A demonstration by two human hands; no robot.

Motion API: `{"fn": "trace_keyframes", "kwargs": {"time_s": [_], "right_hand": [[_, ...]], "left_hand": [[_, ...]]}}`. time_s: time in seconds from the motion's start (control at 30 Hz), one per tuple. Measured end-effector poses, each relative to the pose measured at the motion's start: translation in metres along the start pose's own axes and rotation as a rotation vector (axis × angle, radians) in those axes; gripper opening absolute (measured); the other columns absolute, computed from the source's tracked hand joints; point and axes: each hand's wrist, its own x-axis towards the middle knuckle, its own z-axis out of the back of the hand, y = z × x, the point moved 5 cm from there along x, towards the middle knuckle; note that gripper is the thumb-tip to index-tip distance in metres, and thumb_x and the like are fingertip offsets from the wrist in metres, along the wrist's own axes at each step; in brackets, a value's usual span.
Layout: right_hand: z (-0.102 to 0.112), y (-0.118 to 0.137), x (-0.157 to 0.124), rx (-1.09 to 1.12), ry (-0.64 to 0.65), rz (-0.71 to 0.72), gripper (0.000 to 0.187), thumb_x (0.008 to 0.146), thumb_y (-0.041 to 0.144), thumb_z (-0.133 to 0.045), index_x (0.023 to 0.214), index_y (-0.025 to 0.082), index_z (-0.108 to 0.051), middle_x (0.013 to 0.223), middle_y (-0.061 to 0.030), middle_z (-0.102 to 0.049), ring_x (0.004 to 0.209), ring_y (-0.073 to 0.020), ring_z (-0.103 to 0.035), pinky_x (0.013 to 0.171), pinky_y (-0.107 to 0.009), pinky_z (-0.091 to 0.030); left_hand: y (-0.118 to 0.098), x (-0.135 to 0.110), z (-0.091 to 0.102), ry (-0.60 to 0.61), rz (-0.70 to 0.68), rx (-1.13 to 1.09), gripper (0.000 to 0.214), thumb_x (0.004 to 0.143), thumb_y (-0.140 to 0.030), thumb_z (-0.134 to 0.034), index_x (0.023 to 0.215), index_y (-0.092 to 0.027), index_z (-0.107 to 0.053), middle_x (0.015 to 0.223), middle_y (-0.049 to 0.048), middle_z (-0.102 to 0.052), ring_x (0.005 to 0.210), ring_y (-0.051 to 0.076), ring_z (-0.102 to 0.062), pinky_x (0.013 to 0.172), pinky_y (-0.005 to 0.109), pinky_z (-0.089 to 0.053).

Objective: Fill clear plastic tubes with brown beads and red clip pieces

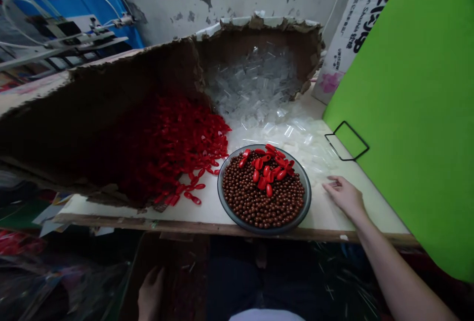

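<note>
right hand: the person's right hand (342, 195) lies palm down on the table (207, 212), fingers loosely spread and flat, nothing in it. the fingertips are right at the near edge of the clear plastic pieces (296, 136).
left hand: the left hand (150, 294) is down below the table edge in the dark, fingers pointing up toward the table. can't tell if it's gripping anything, too murky.
clear plastic pieces: a big loose heap that spills out of the torn cardboard box (111, 99) at the back and runs forward across the table, ending just beside the right hand.
bowl: a round grey bowl (308, 193) sits at the front edge of the table, just left of the right hand, not touching it.
brown beads: the bowl is full of small brown beads (259, 205).
red caps: a little bunch of red caps (268, 168) lies on top of the beads, toward the far side of the bowl.
red pile: a much bigger pile of the same red bits (177, 148) fills the left part of the box and spills out beside the bowl.
green board: a bright green board (418, 103) stands along the right side, with a black wire loop (346, 140) at its lower edge.
</note>
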Motion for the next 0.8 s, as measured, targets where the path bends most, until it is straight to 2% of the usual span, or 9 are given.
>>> {"fn": "trace_keyframes", "kwargs": {"time_s": [0.1,0.2,0.27,0.33,0.43,0.5,0.6,0.7,0.8], "right_hand": [[0.015,0.025,-0.010,0.344,0.053,0.026,0.047,0.075,0.047,-0.063,0.112,0.018,-0.060,0.091,-0.0064,-0.066,0.078,-0.0198,-0.064,0.070,-0.033,-0.052],[0.031,0.065,-0.028,0.568,0.107,0.135,0.048,0.074,0.044,-0.069,0.115,0.021,-0.059,0.091,-0.0047,-0.064,0.081,-0.0178,-0.062,0.075,-0.031,-0.053],[0.037,0.093,-0.040,0.569,0.150,0.244,0.044,0.076,0.041,-0.069,0.115,0.023,-0.059,0.092,-0.0039,-0.065,0.082,-0.0171,-0.062,0.077,-0.031,-0.052],[0.039,0.120,-0.052,0.521,0.213,0.364,0.038,0.078,0.040,-0.067,0.112,0.024,-0.061,0.095,-0.0045,-0.066,0.083,-0.0175,-0.062,0.077,-0.031,-0.052],[0.034,0.153,-0.064,0.288,0.313,0.576,0.027,0.084,0.036,-0.061,0.109,0.025,-0.062,0.104,-0.0053,-0.067,0.087,-0.0188,-0.063,0.075,-0.031,-0.052],[0.028,0.169,-0.070,0.051,0.367,0.751,0.023,0.088,0.029,-0.056,0.109,0.025,-0.063,0.104,-0.0057,-0.066,0.088,-0.0186,-0.063,0.076,-0.030,-0.051],[0.017,0.182,-0.072,-0.289,0.399,0.962,0.021,0.088,0.016,-0.050,0.102,0.021,-0.065,0.093,-0.0071,-0.064,0.080,-0.0177,-0.062,0.071,-0.029,-0.050],[0.004,0.185,-0.069,-0.591,0.376,1.055,0.020,0.084,0.006,-0.049,0.086,0.017,-0.066,0.086,-0.0089,-0.062,0.077,-0.0200,-0.061,0.064,-0.029,-0.047],[-0.018,0.184,-0.071,-0.743,0.397,1.100,0.019,0.081,0.003,-0.049,0.078,0.014,-0.065,0.083,-0.0114,-0.061,0.076,-0.0224,-0.061,0.063,-0.030,-0.046]], "left_hand": [[-0.064,-0.008,0.015,-0.043,-0.015,-0.165,0.047,0.069,-0.050,-0.058,0.104,-0.020,-0.066,0.103,0.0114,-0.070,0.104,0.033,-0.063,0.090,0.045,-0.048],[-0.159,-0.037,0.039,-0.160,-0.270,-0.409,0.043,0.076,-0.044,-0.058,0.108,-0.016,-0.064,0.105,0.0106,-0.068,0.101,0.027,-0.063,0.096,0.041,-0.045],[-0.223,-0.064,0.045,-0.135,-0.465,-0.539,0.036,0.080,-0.038,-0.057,0.109,-0.017,-0.063,0.103,0.0087,-0.068,0.095,0.022,-0.064,0.090,0.037,-0.048],[-0.281,-0.093,0.040,-0.062,-0.692,-0.567,0.025,0.084,-0.030,-0.055,0.104,-0.019,-0.065,0.104,0.0077,-0.066,0.096,0.019,-0.062,0.089,0.033,-0.048],[-0.343,-0.131,0.016,0.122,-0.988,-0.503,0.023,0.087,-0.022,-0.050,0.107,-0.020,-0.063,0.106,0.0083,-0.063,0.102,0.018,-0.059,0.093,0.034,-0.046],[-0.366,-0.147,-0.003,0.223,-1.066,-0.423,0.029,0.089,-0.021,-0.047,0.115,-0.022,-0.060,0.119,0.0104,-0.058,0.112,0.020,-0.054,0.100,0.037,-0.042],[-0.379,-0.154,-0.025,0.303,-1.007,-0.332,0.038,0.091,-0.023,-0.042,0.127,-0.021,-0.051,0.132,0.0133,-0.048,0.124,0.024,-0.045,0.105,0.043,-0.036],[-0.380,-0.154,-0.036,0.333,-0.894,-0.262,0.042,0.091,-0.027,-0.039,0.132,-0.021,-0.046,0.137,0.0141,-0.043,0.126,0.025,-0.042,0.107,0.044,-0.033],[-0.381,-0.156,-0.040,0.324,-0.826,-0.221,0.044,0.091,-0.028,-0.038,0.134,-0.023,-0.044,0.138,0.0126,-0.041,0.127,0.026,-0.041,0.108,0.044,-0.030]]}}
